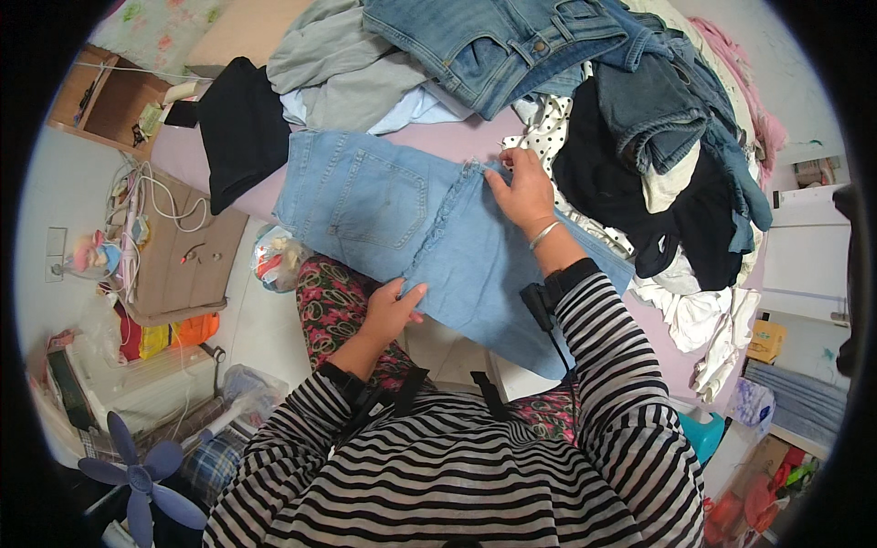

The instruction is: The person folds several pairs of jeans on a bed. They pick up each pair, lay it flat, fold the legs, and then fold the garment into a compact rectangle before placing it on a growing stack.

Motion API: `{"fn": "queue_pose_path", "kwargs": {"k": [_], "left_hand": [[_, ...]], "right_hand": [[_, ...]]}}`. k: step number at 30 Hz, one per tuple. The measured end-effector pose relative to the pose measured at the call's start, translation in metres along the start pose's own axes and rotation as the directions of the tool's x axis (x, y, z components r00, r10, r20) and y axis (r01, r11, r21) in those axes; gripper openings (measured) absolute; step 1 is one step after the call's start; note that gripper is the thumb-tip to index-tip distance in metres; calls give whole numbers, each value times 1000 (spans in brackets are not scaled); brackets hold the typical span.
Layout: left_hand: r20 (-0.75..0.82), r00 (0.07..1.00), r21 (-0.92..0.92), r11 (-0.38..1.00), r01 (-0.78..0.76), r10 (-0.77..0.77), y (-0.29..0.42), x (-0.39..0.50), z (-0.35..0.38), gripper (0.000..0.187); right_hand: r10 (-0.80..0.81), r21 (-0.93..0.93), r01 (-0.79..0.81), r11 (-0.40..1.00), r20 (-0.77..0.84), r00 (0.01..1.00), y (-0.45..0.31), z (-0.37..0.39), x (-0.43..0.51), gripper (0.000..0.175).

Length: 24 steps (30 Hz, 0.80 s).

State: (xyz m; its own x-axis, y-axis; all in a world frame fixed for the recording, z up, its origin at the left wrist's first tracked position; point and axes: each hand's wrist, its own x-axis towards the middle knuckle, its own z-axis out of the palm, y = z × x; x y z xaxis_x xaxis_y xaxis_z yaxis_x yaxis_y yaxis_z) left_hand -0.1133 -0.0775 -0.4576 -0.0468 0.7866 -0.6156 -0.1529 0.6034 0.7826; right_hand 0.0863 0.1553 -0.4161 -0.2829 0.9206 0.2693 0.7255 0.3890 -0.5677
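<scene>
A light blue denim garment point(473, 267) with a back pocket and a frayed band across it lies over the edge of the bed and partly over my lap. My left hand point(394, 308) grips its near edge at one end of the frayed band, thumb on top. At the band's far end, my right hand point(524, 188) rests on the denim with fingers curled at the edge; whether it pinches the cloth is not plain. A folded black garment point(243, 137) lies to the left. Beyond the denim are a grey garment point(342, 68) and a pile of blue jeans point(507, 55).
Black clothes point(610, 171), a polka-dot cloth point(551, 130) and white garments point(692, 308) lie at the right on the pink bed sheet point(658, 329). A phone point(181, 114) is at the bed's left edge. A beige cabinet point(185, 267) and a fan point(140, 479) stand left.
</scene>
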Motion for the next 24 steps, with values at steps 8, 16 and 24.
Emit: {"fn": "queue_pose_path", "kwargs": {"k": [8, 16, 24], "left_hand": [[11, 988, 73, 985, -157, 156, 2, -3, 1, 28], [-5, 994, 88, 990, -113, 113, 6, -8, 3, 30], [-6, 957, 140, 948, -287, 291, -5, -5, -2, 19]], "right_hand": [[-245, -78, 253, 964, 104, 964, -11, -23, -15, 34], [-34, -208, 47, 977, 67, 997, -9, -6, -29, 41], [87, -75, -58, 996, 480, 873, 2, -15, 1, 44]]}}
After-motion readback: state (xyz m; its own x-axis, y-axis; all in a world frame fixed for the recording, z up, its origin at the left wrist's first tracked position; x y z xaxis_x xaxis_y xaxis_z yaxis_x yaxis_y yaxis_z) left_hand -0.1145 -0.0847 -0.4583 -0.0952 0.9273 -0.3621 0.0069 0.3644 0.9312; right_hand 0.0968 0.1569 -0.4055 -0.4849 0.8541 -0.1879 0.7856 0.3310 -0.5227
